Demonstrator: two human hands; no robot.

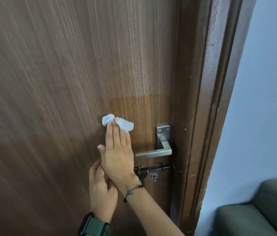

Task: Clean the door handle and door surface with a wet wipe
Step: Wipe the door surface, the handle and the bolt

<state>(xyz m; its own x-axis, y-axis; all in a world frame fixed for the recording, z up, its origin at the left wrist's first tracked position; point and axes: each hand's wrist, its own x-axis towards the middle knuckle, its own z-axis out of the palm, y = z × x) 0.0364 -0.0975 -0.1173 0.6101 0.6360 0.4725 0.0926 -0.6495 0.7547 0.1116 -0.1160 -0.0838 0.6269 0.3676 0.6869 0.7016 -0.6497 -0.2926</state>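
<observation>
A brown wood-grain door (57,82) fills the view. My right hand (117,150) lies flat on it with straight fingers, pressing a crumpled white wet wipe (122,124) against the surface just left of and above the handle. A darker damp patch spreads around the wipe. The steel lever handle (154,153) sits to the right of my right hand, apart from it. My left hand (100,189) rests against the door below, partly behind my right wrist, holding nothing that I can see.
A sliding bolt latch (153,170) is mounted under the handle. The dark brown door frame (207,116) runs down the right, then a pale blue wall (262,99). A grey-green sofa (262,212) stands at the bottom right.
</observation>
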